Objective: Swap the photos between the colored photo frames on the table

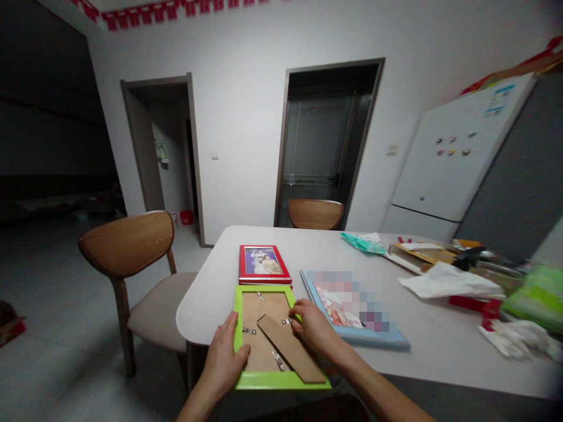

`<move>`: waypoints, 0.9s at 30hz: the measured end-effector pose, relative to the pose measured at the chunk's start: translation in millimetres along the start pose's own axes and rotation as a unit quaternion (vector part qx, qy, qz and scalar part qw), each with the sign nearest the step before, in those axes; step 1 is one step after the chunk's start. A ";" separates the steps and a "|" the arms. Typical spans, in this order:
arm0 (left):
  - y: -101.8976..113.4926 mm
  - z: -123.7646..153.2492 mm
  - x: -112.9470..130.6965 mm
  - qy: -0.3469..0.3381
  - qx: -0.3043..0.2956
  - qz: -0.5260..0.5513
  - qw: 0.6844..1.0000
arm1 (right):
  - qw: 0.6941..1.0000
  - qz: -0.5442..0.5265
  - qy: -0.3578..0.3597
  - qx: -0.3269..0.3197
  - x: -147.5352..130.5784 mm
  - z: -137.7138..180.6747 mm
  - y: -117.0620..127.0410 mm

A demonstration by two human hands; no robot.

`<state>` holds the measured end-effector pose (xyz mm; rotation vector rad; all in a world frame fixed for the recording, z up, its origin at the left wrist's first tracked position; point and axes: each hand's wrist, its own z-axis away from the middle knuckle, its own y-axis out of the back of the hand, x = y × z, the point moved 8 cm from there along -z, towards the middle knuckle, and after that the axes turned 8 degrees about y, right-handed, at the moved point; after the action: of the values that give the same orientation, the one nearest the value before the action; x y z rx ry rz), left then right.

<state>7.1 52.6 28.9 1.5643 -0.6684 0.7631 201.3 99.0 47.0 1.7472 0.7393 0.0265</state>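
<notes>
A lime-green picture frame (pixel 240 346) lies face down at the table's near edge, its brown backboard (pixel 272 305) showing. Several small metal clips sit around the board, and a brown stand leg (pixel 292 350) slants across it. My left hand (pixel 224 354) grips the frame's left side, thumb over the border and fingers along the edge. On the opposite side, my right hand (pixel 314 329) has bent fingers closed on the right border, beside the right metal clip (pixel 287 321). Just beyond lies a red picture frame (pixel 287 273) with a photo, and to the right a larger light-blue picture frame (pixel 373 338).
The white table (pixel 206 299) carries a teal-and-white packet (pixel 363 242), white paper (pixel 451 281), a green plastic bag (pixel 536 299) and crumpled tissue (pixel 512 337) on the right. A wooden chair (pixel 132 249) stands left, another chair (pixel 315 214) behind the table. A white fridge (pixel 435 164) stands back right.
</notes>
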 end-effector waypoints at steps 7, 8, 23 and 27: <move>1.7 0.4 1.6 -0.006 0.000 -0.001 1.000 | 0.998 0.055 -0.019 0.018 -4.9 -4.3 -2.1; 1.7 0.5 1.4 -0.006 0.002 0.002 1.000 | 0.998 0.058 -0.017 0.018 -6.3 -3.4 -0.7; -4.7 -2.4 -7.8 -0.008 0.016 0.016 1.000 | 0.996 0.006 0.090 -0.002 -88.3 -24.1 -36.3; -7.0 -1.8 -6.4 -0.017 0.017 0.000 1.000 | 0.997 -0.001 0.072 0.009 -84.4 -25.4 -37.6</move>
<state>8.4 55.2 19.7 1.6106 -0.6851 0.7525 106.8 84.4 51.8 1.7760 0.8471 0.1460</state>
